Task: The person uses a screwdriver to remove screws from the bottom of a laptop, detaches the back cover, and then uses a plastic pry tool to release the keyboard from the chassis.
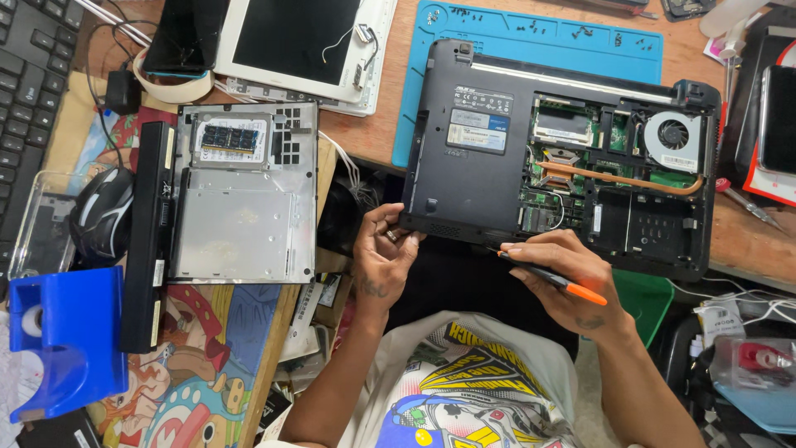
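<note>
Right hand [564,270] grips an orange-tipped screwdriver [551,278], tip at the laptop base's [464,174] near edge; left hand [383,253] pinches that edge's corner.

Left hand [383,253] on opened laptop [464,178] edge, screwdriver [554,279] in right hand [564,274].

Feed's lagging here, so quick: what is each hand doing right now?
Left hand: fingers closed on the near left corner of the opened laptop.
Right hand: shut on an orange-handled screwdriver, tip at the laptop's near edge.
</note>
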